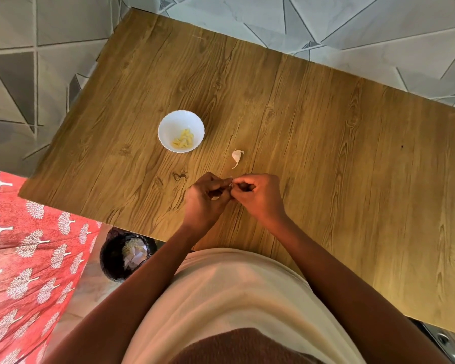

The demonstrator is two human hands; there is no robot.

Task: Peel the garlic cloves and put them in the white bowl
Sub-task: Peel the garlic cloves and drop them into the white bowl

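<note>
A small white bowl [168, 122] with a scalloped rim stands on the wooden table [326, 153] and holds several peeled yellowish cloves [183, 140]. One unpeeled garlic clove [236, 156] lies on the table to the right of the bowl. Just below it, my left hand [205, 200] and my right hand [258, 195] meet fingertip to fingertip over the table. My left hand's curled fingers hold a garlic clove [216, 197], mostly hidden by them. My right hand's thumb and forefinger pinch at the clove's top end.
A dark round bin [111, 256] with white garlic skins in it stands on the floor below the table's near-left edge. Red patterned cloth [24, 258] lies to the left. Grey tiled floor surrounds the table.
</note>
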